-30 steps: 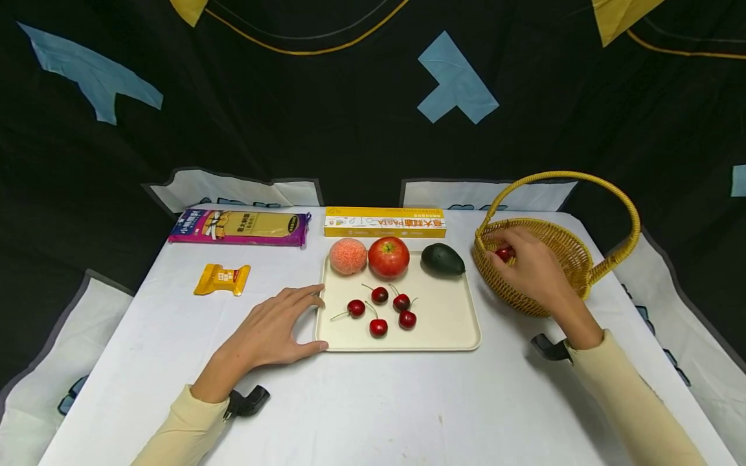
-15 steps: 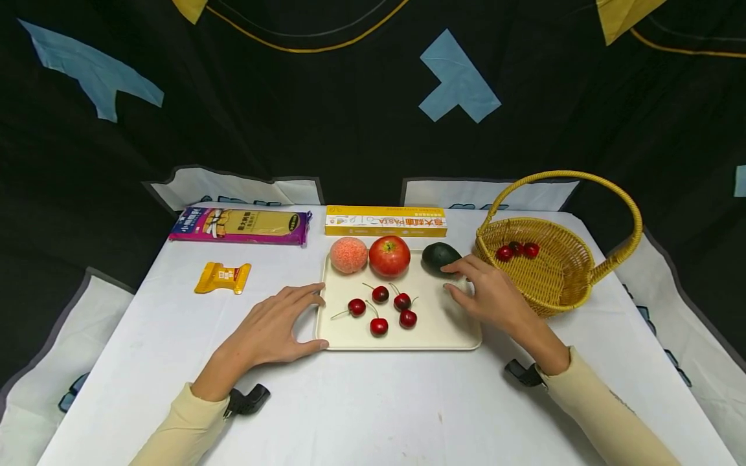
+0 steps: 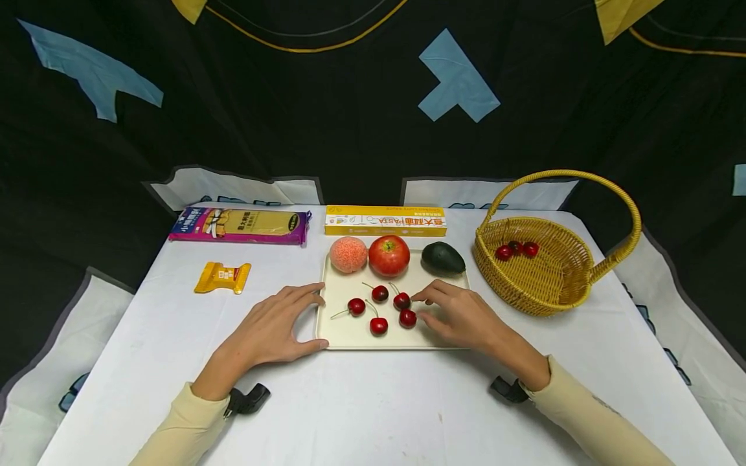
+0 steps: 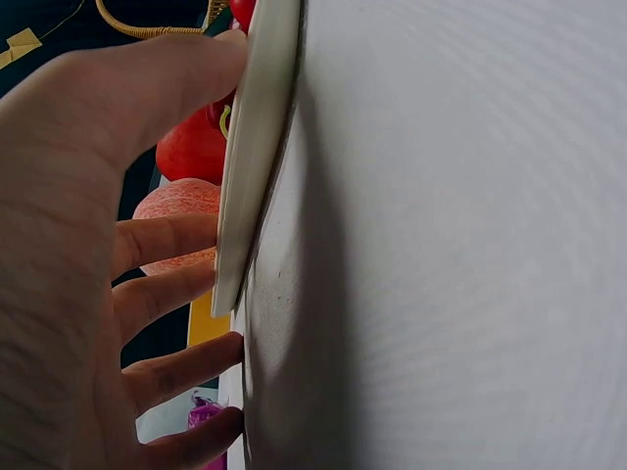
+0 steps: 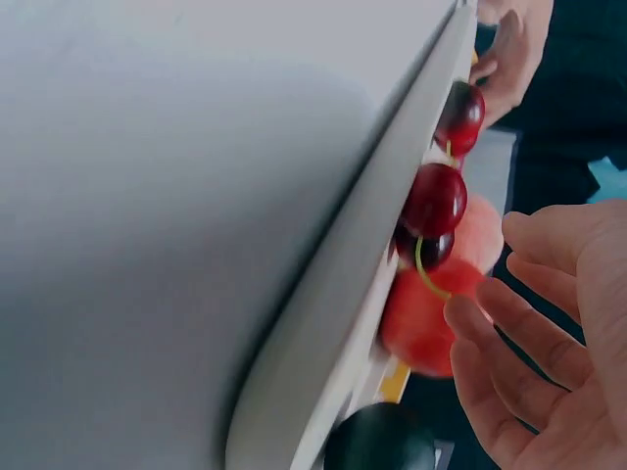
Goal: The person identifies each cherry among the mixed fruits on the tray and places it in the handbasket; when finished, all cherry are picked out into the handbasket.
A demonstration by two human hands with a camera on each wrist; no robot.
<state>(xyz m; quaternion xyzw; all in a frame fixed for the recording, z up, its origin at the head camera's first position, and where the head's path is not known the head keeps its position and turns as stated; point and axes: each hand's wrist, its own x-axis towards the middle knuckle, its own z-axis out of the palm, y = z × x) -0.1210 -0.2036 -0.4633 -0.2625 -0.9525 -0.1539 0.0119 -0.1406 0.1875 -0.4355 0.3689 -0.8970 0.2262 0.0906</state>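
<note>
Several red cherries with stems lie on a cream tray (image 3: 345, 338). My left hand (image 3: 269, 331) rests at the tray's left edge, fingers spread and thumb at the near corner; the left wrist view shows fingertips against the rim. Over the tray's right half is my right hand (image 3: 463, 318), thumb and fingers apart, fingertips right beside two cherries, the farther cherry (image 3: 401, 301) and the nearer cherry (image 3: 407, 318). In the right wrist view, nothing sits between the fingers, and a cherry (image 5: 434, 199) shows its green stem. Three cherries (image 3: 531, 249) sit inside the wicker basket (image 3: 544, 285).
A pink, rough-skinned round fruit (image 3: 348, 254), a red apple (image 3: 389, 256) and a dark avocado (image 3: 443, 259) line the tray's far edge. Behind stands a yellow pasta box (image 3: 384, 221). To the left lie a purple packet (image 3: 245, 226) and a small yellow wrapped snack (image 3: 223, 278).
My right hand has come out of the basket, passed over the tray's right edge by the avocado and moved left and nearer to the cherries. Three cherries now show in the basket. My left hand stays put.
</note>
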